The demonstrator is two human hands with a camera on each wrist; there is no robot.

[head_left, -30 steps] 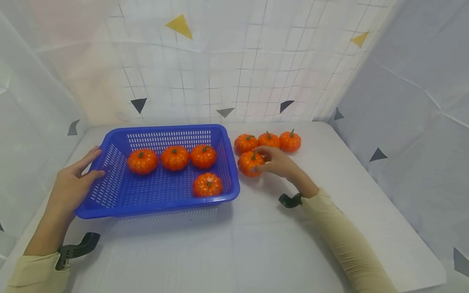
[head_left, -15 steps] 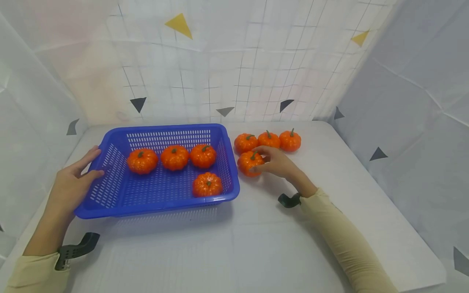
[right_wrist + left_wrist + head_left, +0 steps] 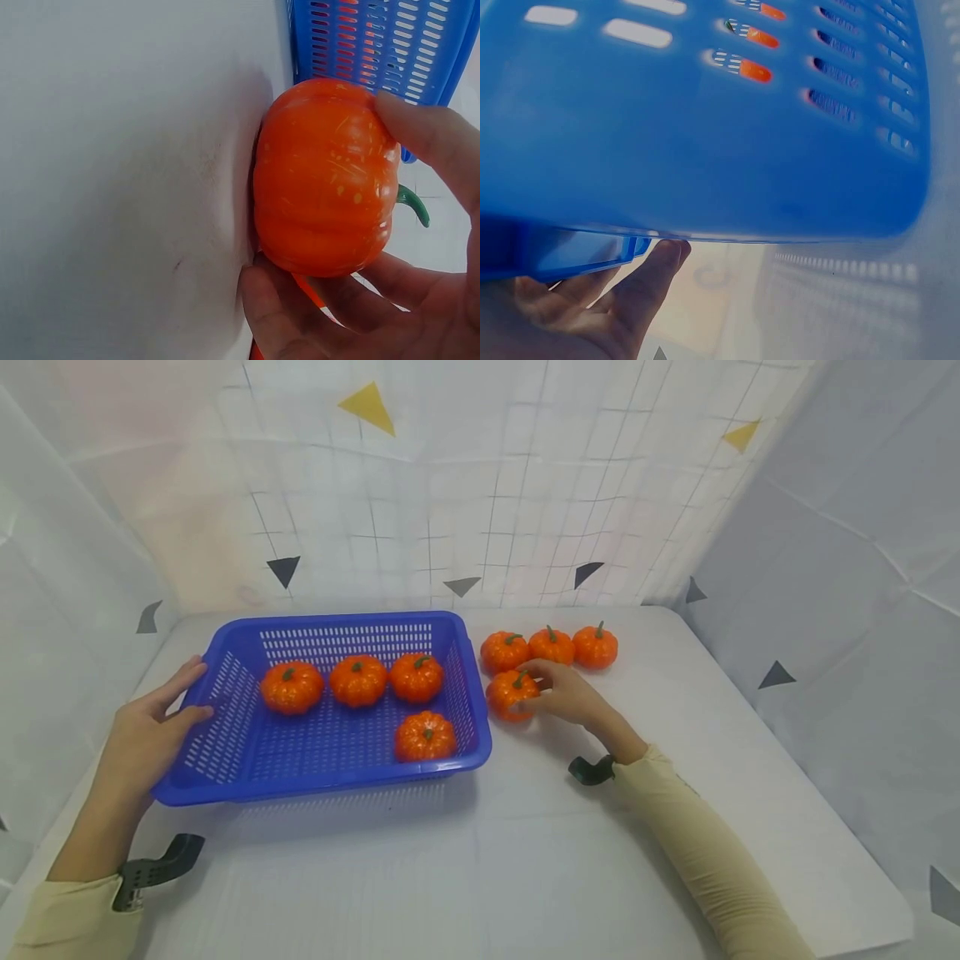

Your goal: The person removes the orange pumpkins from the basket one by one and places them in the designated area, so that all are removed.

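A blue plastic basket (image 3: 315, 789) with slotted walls stands on the table, holding several small orange pumpkins, one of them the pumpkin (image 3: 425, 737) in its near right corner. At the basket's left end my left hand (image 3: 142, 747) grips the rim, the thumb over the edge; in the left wrist view its fingers (image 3: 649, 285) reach up under the rim. Just outside the right wall, my right hand (image 3: 566, 693) holds a pumpkin (image 3: 510, 697) with a green stem between thumb and fingers. The right wrist view shows this pumpkin (image 3: 326, 180) resting on the table.
Behind my right hand, a row of three more pumpkins, the middle pumpkin (image 3: 551, 645) among them, sits near the back of the white table (image 3: 525, 860). White sheeting (image 3: 465, 468) with a grid and triangles rises behind, and further sheets hang at both sides.
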